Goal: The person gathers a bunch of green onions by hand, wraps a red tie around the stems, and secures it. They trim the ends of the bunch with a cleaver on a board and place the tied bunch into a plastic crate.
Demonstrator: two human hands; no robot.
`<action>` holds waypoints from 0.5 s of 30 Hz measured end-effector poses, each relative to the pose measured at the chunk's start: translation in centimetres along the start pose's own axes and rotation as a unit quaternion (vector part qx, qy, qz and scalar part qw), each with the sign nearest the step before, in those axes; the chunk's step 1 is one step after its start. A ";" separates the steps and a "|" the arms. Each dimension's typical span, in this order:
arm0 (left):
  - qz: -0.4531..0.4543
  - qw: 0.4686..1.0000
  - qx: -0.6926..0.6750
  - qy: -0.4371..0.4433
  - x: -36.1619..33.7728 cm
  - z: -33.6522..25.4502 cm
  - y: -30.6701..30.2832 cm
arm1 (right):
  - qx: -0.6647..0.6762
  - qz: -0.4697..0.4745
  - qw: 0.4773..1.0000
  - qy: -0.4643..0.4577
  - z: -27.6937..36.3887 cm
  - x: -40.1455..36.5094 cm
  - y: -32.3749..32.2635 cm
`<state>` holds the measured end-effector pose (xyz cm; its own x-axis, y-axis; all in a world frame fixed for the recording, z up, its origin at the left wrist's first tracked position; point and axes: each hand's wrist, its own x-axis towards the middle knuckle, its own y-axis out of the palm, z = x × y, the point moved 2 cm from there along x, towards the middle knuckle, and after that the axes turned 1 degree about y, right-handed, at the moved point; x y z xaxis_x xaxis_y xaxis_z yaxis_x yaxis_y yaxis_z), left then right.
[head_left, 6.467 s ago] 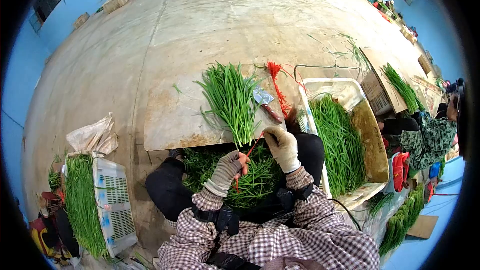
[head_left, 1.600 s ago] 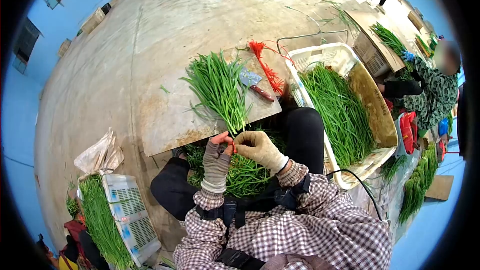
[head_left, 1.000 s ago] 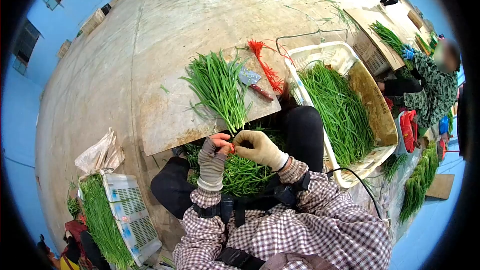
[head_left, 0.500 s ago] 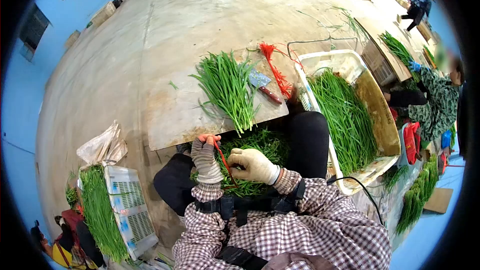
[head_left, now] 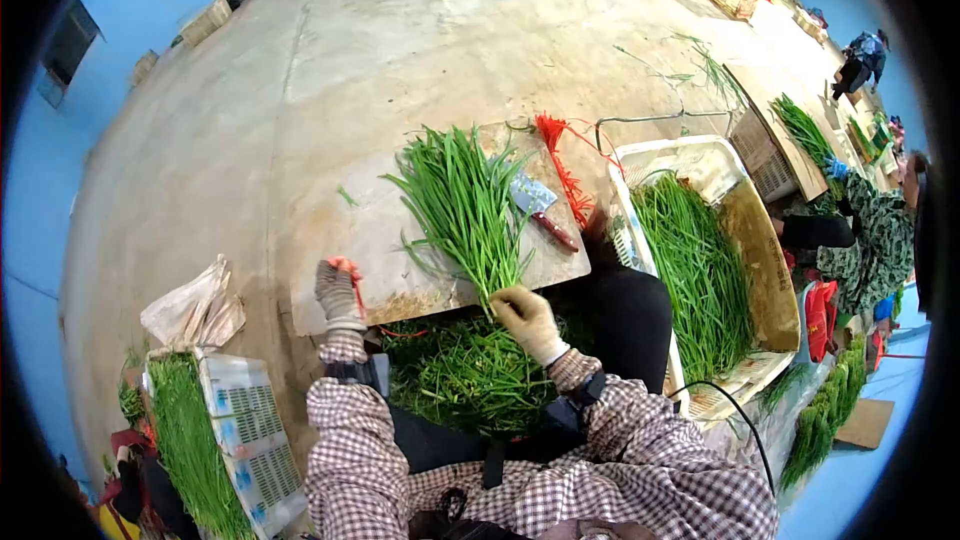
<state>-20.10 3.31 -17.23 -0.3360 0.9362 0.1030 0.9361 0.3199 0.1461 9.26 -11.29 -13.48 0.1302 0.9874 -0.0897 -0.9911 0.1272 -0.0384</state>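
Observation:
My left hand (head_left: 342, 290), in a grey striped fingerless cover, is closed on a thin red tie (head_left: 358, 302) at the board's front left. A loose red strand curves over the greens below. A bunch of long chive-like greens (head_left: 455, 205) lies on the board (head_left: 340, 230), leaves pointing away from me. My right hand (head_left: 528, 322), in a cream glove, has its fingers curled at the bunch's stem ends; the fingertips are partly hidden. A cleaver (head_left: 555, 230) with a dark red handle lies right of the bunch. Behind it is a bundle of red ties (head_left: 565, 175).
To my right stands a dirty white crate (head_left: 625, 230) of long greens. More loose greens (head_left: 470, 380) lie between my knees. A white crate (head_left: 245, 420) is at the lower left under a pale sack (head_left: 195, 305). A co-worker in camouflage sleeves (head_left: 870, 240) sits at the right.
My hands have moved apart: the left went left with the red tie, and the right left the tie and reached the bunch's stem ends. The view has shifted slightly.

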 end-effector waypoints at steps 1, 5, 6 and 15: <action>-0.017 1.000 0.007 -0.016 2.1 1.1 -0.2 | -0.019 -0.053 0.998 -0.018 -1.4 1.1 -1.2; 0.000 0.997 0.072 -0.015 11.2 7.1 -1.2 | -0.146 -0.138 0.979 0.033 -5.3 4.7 -5.8; -0.008 0.996 0.088 -0.029 12.8 8.2 -1.0 | -0.185 -0.143 0.970 0.066 -5.3 5.2 -6.5; 0.070 0.990 0.079 -0.098 22.9 25.2 -5.2 | -0.179 -0.134 0.964 0.142 -7.8 9.5 -7.3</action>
<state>-30.08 26.70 -40.44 -0.1898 0.9782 -0.0846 0.9818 0.1894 -0.0124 17.92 -3.57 -21.79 0.4334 0.8513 -0.2957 -0.8546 0.2842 -0.4346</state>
